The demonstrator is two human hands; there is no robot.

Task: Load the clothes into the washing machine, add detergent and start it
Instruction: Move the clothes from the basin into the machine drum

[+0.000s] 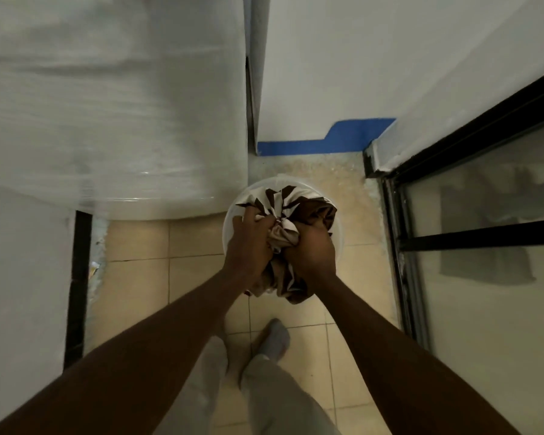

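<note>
A white bucket (233,215) stands on the tiled floor and holds a bundle of brown-and-cream patterned clothes (299,202). Both hands are down in the bundle. My left hand (248,240) is closed on a fold of the cream cloth at the bucket's left side. My right hand (311,246) grips the bunched cloth just beside it, knuckles up. Part of the cloth hangs below my hands, over the bucket's near rim. A large white appliance wrapped in clear plastic film (113,105) rises directly left of the bucket; whether it is the washing machine I cannot tell.
A glass door with a black frame (453,240) lies to the right. A white wall with blue tape (327,141) along its base is behind the bucket. My legs and a grey-socked foot (275,339) stand on the beige tiles (139,240).
</note>
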